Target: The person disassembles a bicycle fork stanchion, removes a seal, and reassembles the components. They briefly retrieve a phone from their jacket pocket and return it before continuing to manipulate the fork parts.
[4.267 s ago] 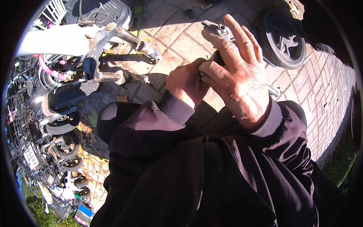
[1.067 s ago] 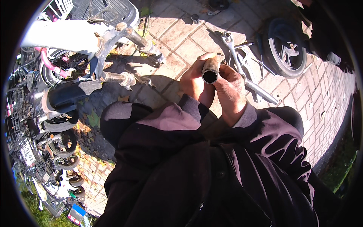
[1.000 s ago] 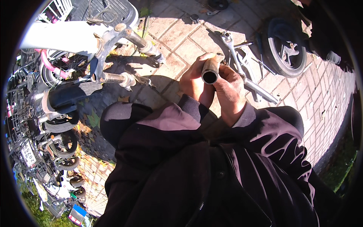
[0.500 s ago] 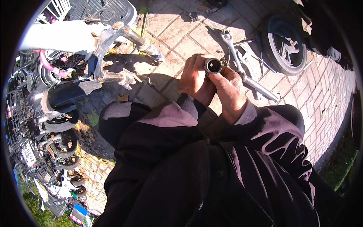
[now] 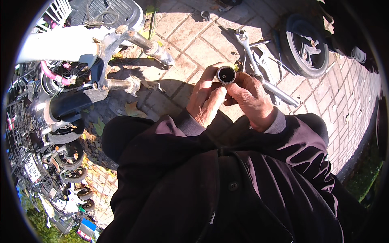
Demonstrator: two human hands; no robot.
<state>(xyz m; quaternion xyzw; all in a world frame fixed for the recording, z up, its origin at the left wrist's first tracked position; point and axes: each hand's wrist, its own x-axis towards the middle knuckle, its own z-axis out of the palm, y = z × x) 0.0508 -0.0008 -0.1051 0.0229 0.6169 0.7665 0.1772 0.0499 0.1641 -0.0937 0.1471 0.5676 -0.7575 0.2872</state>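
Note:
Both of my hands are closed around a short hollow metal tube [image 5: 226,75] with a dark inside and a shiny rim, its open end turned up toward me. My left hand [image 5: 206,99] wraps it from the left, the thumb just under the rim. On the other side my right hand [image 5: 252,97] pinches it close below the rim with bent fingers. The tube's lower part is hidden behind the fingers. To the left stands a white scooter's bare front fork [image 5: 110,60], its two legs pointing toward my hands, with no wheel in it.
Beyond my right hand, a large wrench [image 5: 247,50], a metal tube-shaped part [image 5: 281,94] and thin rods lie on the brick paving. A small wheel with a tire [image 5: 306,48] lies farther right. Parked bikes and scooters [image 5: 65,154] line the left side. A small ring [image 5: 206,15] is at the back.
My left hand has turned and its thumb has come up beside the rim. The right hand has spread slightly rightward, and the tube has shifted a little down and left.

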